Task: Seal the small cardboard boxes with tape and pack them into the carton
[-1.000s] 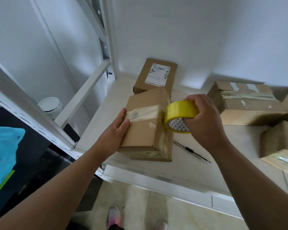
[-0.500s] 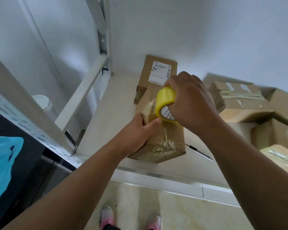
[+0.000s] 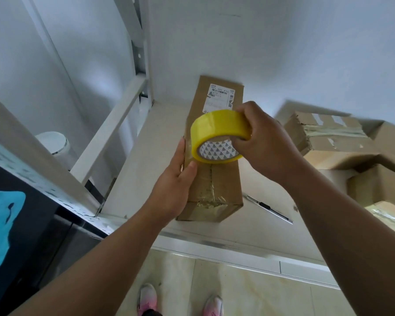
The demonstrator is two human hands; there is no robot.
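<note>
A small box point(image 3: 224, 181) sits in the middle of the picture, on the near edge of a pale counter point(image 3: 146, 169). It is brown, with shiny clear tape crinkled across its near end.

The left hand point(image 3: 176, 179) lies flat against the left side of the small box. Its fingers are straight and close together, and the thumb rests on the top of the box.

The right hand point(image 3: 267, 142) grips a roll of yellow tape point(image 3: 217, 131). Its fingers curl round the roll from the right side. The roll is held just over the far part of the small box, near the left thumb.

Right behind the small box stands a box with a white label point(image 3: 217, 96), up against the wall.

A thin knife point(image 3: 268, 209) lies on the counter to the right of the small box, close to it but not touching.

Bigger boxes point(image 3: 328, 137) are piled at the right edge of the picture.

At the bottom, two pink shoes point(image 3: 147, 297) stand on the floor. A blue bag point(image 3: 0, 220) shows at the left edge.
</note>
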